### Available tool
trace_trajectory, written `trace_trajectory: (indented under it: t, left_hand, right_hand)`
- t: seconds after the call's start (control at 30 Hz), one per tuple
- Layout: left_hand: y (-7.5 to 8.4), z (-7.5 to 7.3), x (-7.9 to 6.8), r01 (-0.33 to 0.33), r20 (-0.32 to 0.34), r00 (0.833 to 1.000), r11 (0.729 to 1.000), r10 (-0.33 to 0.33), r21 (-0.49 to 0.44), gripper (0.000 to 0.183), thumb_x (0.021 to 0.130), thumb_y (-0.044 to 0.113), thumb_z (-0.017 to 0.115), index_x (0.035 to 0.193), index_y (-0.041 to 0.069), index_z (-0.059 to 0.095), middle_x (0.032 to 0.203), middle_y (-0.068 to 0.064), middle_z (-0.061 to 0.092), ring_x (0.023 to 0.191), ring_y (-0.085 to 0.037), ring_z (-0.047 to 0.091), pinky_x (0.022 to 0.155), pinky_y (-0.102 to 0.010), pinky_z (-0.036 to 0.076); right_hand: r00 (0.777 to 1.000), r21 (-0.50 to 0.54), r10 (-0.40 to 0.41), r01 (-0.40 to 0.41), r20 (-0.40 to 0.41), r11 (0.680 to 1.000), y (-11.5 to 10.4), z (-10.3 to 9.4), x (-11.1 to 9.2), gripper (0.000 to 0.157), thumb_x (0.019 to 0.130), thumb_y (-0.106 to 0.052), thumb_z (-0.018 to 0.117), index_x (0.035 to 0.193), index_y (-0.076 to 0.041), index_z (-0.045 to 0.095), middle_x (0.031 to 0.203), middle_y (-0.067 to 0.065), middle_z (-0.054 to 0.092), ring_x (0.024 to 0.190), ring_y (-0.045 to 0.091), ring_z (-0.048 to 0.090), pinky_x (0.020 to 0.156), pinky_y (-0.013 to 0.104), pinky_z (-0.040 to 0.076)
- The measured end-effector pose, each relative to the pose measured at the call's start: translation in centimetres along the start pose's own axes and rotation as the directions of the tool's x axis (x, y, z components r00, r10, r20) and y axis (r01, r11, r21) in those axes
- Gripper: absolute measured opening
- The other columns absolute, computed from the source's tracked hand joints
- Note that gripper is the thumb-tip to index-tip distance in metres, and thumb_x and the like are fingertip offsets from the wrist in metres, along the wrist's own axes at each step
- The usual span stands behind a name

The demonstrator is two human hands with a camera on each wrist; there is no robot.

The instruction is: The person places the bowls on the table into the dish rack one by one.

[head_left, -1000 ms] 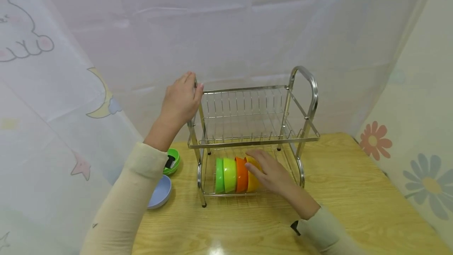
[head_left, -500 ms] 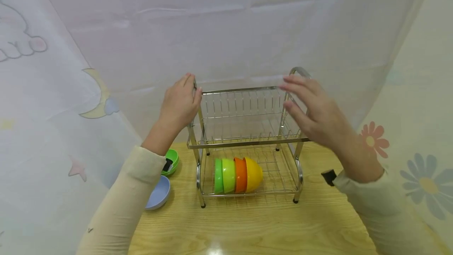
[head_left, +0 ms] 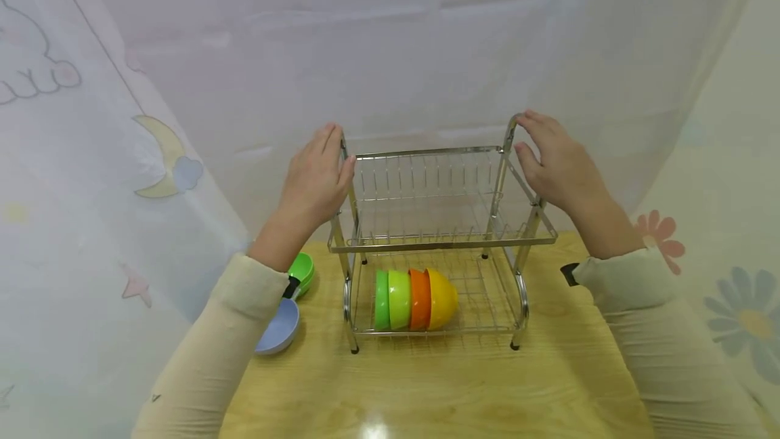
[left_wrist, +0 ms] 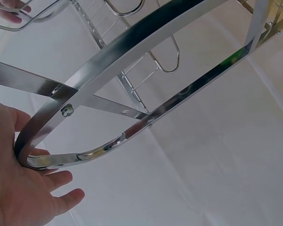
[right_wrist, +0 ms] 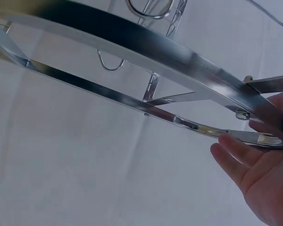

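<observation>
Now, rack (head_left: 441, 246): standing upright on the desk (head_left: 426, 391), two wire tiers, with a hand at each end of it.
Left hand (head_left: 313, 181): up on the left handle (left_wrist: 118, 52), palm against the curved top; the fingers (left_wrist: 61, 180) are stretched out, slightly apart, laid past the metal rather than clamped round it.
Right hand (head_left: 560, 164): doing likewise on the right handle (right_wrist: 132, 42), touching the top curve; its fingers (right_wrist: 228, 162) are extended too, the thumb set apart from them.
Lower tier (head_left: 487, 328): there's the colour! Four bowls tipped on their sides in one touching row, rims to the left, bases to the right.
Row, left to right: green bowl (head_left: 381, 300), lime bowl (head_left: 399, 300), orange bowl (head_left: 420, 300), yellow bowl (head_left: 445, 300).
Beside the left arm: blue bowl (head_left: 280, 327) on the desk, near the rack's front left leg; green bowls (head_left: 305, 273) just behind it, partly hidden by the arm.
Sleeves (head_left: 222, 337): cream, reaching in from both sides.
Backdrop (head_left: 396, 53): pale, creased cloth, a yellow moon (head_left: 164, 154) on the left.
</observation>
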State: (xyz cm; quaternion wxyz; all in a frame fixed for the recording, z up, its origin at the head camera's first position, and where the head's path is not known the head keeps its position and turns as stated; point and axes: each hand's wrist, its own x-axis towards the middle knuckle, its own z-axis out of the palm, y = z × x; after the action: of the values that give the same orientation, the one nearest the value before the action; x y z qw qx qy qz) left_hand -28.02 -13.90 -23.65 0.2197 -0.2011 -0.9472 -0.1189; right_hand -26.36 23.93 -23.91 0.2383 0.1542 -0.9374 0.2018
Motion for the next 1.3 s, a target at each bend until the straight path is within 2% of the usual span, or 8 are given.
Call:
trace_trajectory:
  t: [0.13,0.27,0.43,0.6,0.77,0.9,1.07,1.3]
  left_hand:
    - [-0.3,-0.3,-0.9,-0.035,0.003,0.999,0.999,0.035,-0.010,0.069,0.109,0.042,0.036,0.162,0.002,0.014,0.169,-0.013,0.012,0.156,-0.032,0.010,0.125,-0.051,0.016]
    - [-1.3,-0.3,-2.8,-0.089,-0.024,0.996,0.992,0.088,-0.085,0.073,0.109,0.045,0.036,0.163,0.005,0.008,0.170,-0.011,0.006,0.157,-0.030,0.006,0.126,-0.049,0.011]
    - [-2.9,0.2,-5.8,-0.125,-0.106,0.989,0.975,0.106,-0.182,0.069,0.109,0.042,0.034,0.163,0.005,0.011,0.168,-0.016,0.015,0.155,-0.034,0.015,0.125,-0.051,0.014]
    - [-5.4,0.5,-8.4,-0.090,-0.130,0.989,0.978,0.066,-0.188,0.061,0.110,0.032,0.037,0.160,0.001,0.021,0.161,-0.023,0.029,0.147,-0.043,0.027,0.121,-0.057,0.022]
    - [-8.8,1.2,-12.3,0.003,0.003,1.000,0.989,-0.003,-0.145,0.064,0.104,0.022,0.052,0.156,-0.005,0.026,0.154,-0.029,0.035,0.143,-0.048,0.030,0.115,-0.063,0.027]
    - [-11.3,2.5,-16.3,0.081,0.169,0.983,0.993,-0.066,-0.085,0.072,0.103,0.032,0.058,0.154,-0.008,0.028,0.152,-0.033,0.035,0.137,-0.053,0.033,0.107,-0.068,0.034]
    - [-13.2,4.7,-20.4,0.156,0.313,0.939,0.987,-0.140,-0.025,0.087,0.100,0.055,0.056,0.153,-0.008,0.030,0.152,-0.034,0.034,0.134,-0.058,0.034,0.102,-0.073,0.036]
    - [-14.3,6.3,-23.6,0.239,0.468,0.859,0.971,-0.207,-0.008,0.106,0.090,0.066,0.064,0.154,-0.010,0.027,0.154,-0.038,0.028,0.133,-0.066,0.031,0.092,-0.079,0.037]
  right_hand:
    - [0.999,-0.042,-0.014,0.012,-0.051,0.999,-0.2,0.3,-0.1,0.053,0.109,-0.027,0.039,0.156,-0.003,0.035,0.163,0.017,0.031,0.149,0.039,0.030,0.115,0.063,0.030]
    - [0.991,-0.069,-0.053,0.044,-0.123,0.997,-0.5,0.9,-0.2,0.052,0.107,-0.022,0.042,0.153,0.001,0.038,0.158,0.021,0.038,0.146,0.039,0.035,0.114,0.061,0.035]
    - [0.971,-0.069,-0.088,0.075,-0.223,0.995,-0.6,1.3,-0.6,0.047,0.102,-0.014,0.048,0.146,0.004,0.048,0.151,0.022,0.047,0.140,0.040,0.044,0.111,0.059,0.040]
    - [0.970,-0.061,-0.066,0.053,-0.234,0.997,-1.0,1.2,-1.1,0.046,0.101,-0.013,0.048,0.144,0.004,0.050,0.151,0.021,0.048,0.140,0.039,0.045,0.109,0.059,0.041]
    - [0.977,-0.042,-0.041,0.032,-0.210,0.999,-1.7,1.5,-1.2,0.047,0.102,-0.015,0.047,0.146,0.003,0.049,0.154,0.019,0.045,0.142,0.038,0.043,0.110,0.059,0.040]
    - [0.967,-0.042,-0.073,0.064,-0.243,0.997,-1.9,2.0,-1.0,0.046,0.100,-0.013,0.049,0.143,0.003,0.052,0.151,0.019,0.048,0.140,0.038,0.045,0.109,0.057,0.042]
    - [0.959,-0.042,-0.085,0.076,-0.271,0.996,-1.9,2.2,-1.2,0.045,0.099,-0.011,0.051,0.142,0.003,0.053,0.151,0.018,0.049,0.137,0.039,0.048,0.105,0.058,0.046]
    - [0.958,-0.038,-0.079,0.072,-0.276,0.997,-2.0,2.2,-1.4,0.045,0.099,-0.011,0.053,0.142,0.003,0.053,0.151,0.018,0.049,0.135,0.040,0.050,0.103,0.058,0.047]
